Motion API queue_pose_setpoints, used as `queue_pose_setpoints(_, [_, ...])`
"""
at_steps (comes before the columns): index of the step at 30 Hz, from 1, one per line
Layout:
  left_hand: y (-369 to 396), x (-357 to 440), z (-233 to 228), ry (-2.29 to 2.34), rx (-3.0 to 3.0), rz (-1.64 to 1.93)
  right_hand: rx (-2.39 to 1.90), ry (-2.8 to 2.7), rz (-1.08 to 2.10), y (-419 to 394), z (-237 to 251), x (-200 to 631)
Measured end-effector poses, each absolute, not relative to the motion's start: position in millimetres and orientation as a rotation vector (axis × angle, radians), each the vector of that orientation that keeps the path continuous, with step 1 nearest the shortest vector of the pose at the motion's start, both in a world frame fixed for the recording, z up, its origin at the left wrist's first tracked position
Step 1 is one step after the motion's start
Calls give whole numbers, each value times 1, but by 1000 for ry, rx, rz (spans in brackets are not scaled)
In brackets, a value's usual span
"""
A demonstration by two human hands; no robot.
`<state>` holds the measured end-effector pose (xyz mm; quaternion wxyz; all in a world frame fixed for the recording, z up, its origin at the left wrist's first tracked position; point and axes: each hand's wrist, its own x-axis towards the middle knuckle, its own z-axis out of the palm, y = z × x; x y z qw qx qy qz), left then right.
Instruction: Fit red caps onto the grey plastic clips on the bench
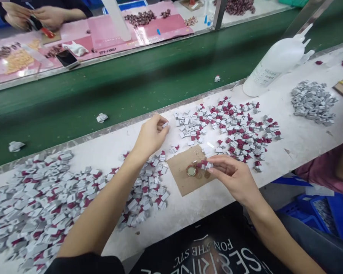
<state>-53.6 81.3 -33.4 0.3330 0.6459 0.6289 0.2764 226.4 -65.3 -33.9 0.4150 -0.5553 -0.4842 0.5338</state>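
Note:
My left hand (152, 135) is closed above the table's far side, pinching a small light-grey plastic piece (165, 124) between thumb and fingers. Held in the fingertips of my right hand (236, 177) is a small grey and maroon plastic part (207, 164), just over a brown cardboard sheet (180, 179). On that sheet sits a small round dish (191, 171) with pale contents, beside wet-looking spots. Loose grey and maroon parts (237, 129) spread out beyond my right hand. Another heap of such parts (148, 190) lies under and beside my left forearm.
A large heap of grey and maroon parts (40, 205) covers the table's left. A white squeeze bottle (270, 68) stands near the green conveyor belt (160, 83). Grey pieces (313, 102) are piled at the right. Across the belt, another person's hands (37, 17) work; someone's sleeve (326, 167) is at right.

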Motion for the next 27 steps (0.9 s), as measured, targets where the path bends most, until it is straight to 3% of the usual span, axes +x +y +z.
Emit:
queue_pose_setpoints(11, [-29, -40, -9, 1246, 1017, 885, -1376, -1589, 1093, -79, -31, 203])
queue_pose_setpoints(27, [-49, -37, -24, 1279, 929, 966, -1382, -1596, 991, -81, -31, 197])
